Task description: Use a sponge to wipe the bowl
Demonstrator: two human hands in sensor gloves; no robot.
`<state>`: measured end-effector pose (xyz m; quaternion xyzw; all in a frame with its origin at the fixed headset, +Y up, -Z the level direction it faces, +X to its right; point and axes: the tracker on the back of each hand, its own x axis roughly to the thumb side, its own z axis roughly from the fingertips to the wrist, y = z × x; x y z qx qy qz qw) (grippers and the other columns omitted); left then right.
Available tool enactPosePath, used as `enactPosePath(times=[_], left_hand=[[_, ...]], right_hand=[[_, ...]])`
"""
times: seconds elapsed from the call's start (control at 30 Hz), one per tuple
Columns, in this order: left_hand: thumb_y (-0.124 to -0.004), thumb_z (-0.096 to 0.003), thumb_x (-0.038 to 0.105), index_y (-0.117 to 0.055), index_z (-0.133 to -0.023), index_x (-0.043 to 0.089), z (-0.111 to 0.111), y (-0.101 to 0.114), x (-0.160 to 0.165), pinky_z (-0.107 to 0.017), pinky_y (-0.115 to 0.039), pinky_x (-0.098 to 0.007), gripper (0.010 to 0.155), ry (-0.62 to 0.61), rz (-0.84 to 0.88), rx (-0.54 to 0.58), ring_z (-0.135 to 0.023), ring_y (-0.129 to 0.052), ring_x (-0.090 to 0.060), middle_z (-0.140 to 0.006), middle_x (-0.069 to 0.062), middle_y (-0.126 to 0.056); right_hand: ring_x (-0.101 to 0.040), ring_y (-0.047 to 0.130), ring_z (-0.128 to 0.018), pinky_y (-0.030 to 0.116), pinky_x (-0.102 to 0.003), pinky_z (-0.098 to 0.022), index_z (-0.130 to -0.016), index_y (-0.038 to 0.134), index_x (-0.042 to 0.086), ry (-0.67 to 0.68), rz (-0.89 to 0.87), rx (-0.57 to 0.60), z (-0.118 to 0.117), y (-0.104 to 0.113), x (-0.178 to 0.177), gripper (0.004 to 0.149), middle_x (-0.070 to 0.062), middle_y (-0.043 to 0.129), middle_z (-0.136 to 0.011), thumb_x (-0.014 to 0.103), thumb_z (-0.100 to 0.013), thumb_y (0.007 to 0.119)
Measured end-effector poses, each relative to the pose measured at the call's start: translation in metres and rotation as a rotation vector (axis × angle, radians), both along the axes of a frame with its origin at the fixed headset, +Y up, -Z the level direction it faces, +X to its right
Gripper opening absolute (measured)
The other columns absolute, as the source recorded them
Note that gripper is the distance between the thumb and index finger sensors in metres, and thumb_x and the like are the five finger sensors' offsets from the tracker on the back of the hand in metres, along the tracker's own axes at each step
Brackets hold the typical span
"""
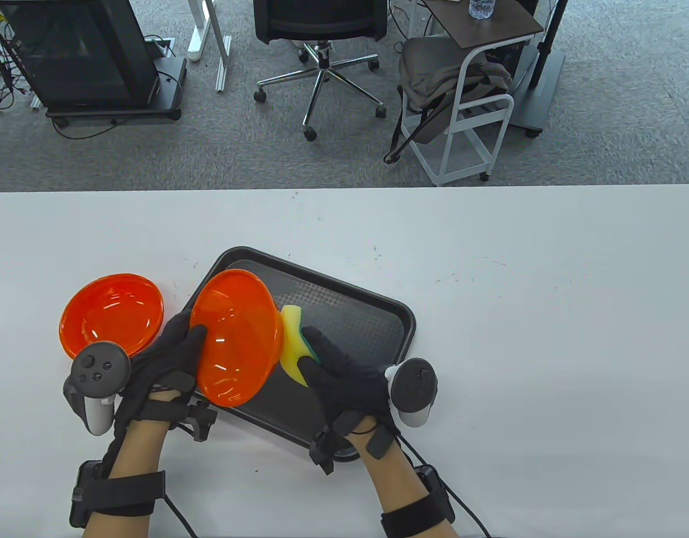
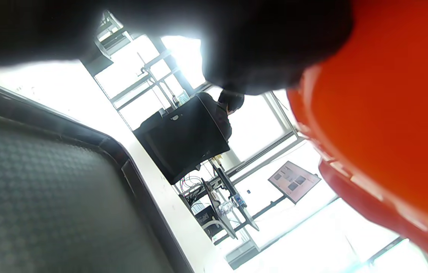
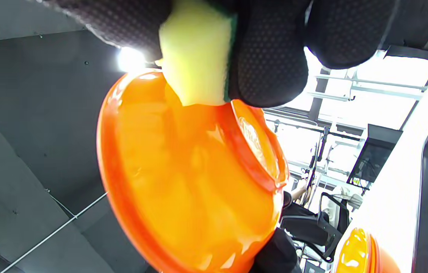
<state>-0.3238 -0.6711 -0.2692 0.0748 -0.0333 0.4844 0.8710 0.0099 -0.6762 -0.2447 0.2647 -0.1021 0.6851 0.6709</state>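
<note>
White table point(image 1: 490, 280) w/ dark textured plastic tray point(image 1: 366, 319). Left hand point(image 1: 165, 358) grips translucent orange plastic bowl point(image 1: 236, 336), tilted on edge above tray. Right hand point(image 1: 344, 375) pinches yellow-green sponge point(image 1: 295, 342) against bowl's outer wall. Best approach, I'd say: brace bowl firmly, sweep w/ steady pressure. Second orange bowl point(image 1: 111, 316) rests left of tray.

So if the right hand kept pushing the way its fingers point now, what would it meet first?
The right hand points up-left and grips the sponge, which already seems to touch the outside of the tilted orange bowl held by the left hand. So it would likely meet the bowl first.
</note>
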Motion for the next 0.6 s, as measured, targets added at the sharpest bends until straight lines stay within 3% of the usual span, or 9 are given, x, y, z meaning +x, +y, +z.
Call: enactPosePath(times=[0.33, 0.47, 0.6], left_hand=[[-0.079, -0.0514, 0.048, -0.078, -0.094, 0.014, -0.003, -0.002, 0.017, -0.009, -0.091, -0.034, 0.055, -0.239, 0.05, -0.047, 0.001, -0.093, -0.008, -0.031, 0.001, -0.1], [-0.079, -0.0517, 0.048, -0.078, -0.094, 0.012, -0.001, -0.002, 0.033, -0.009, -0.091, -0.035, 0.055, -0.342, 0.083, -0.039, 0.002, -0.093, -0.008, -0.031, 0.001, -0.1], [-0.077, -0.0517, 0.049, -0.078, -0.091, 0.011, 0.005, 0.002, 0.045, -0.009, -0.091, -0.034, 0.055, -0.355, 0.079, 0.011, 0.002, -0.093, -0.007, -0.031, 0.002, -0.1]], right_hand=[[-0.039, 0.084, -0.074, 0.068, -0.062, -0.054, -0.1, 0.055, 0.017, -0.027, -0.027, -0.004, -0.001, -0.002, 0.004, 0.048, -0.02, 0.076, -0.097, 0.033, -0.058, 0.072], [-0.039, 0.085, -0.074, 0.068, -0.062, -0.054, -0.099, 0.056, 0.016, 0.008, -0.054, -0.053, -0.004, -0.008, 0.003, 0.048, -0.019, 0.078, -0.096, 0.033, -0.058, 0.072], [-0.037, 0.089, -0.07, 0.069, -0.063, -0.054, -0.099, 0.056, 0.012, 0.082, -0.088, -0.129, -0.006, -0.016, -0.002, 0.049, -0.02, 0.082, -0.092, 0.032, -0.057, 0.072]])
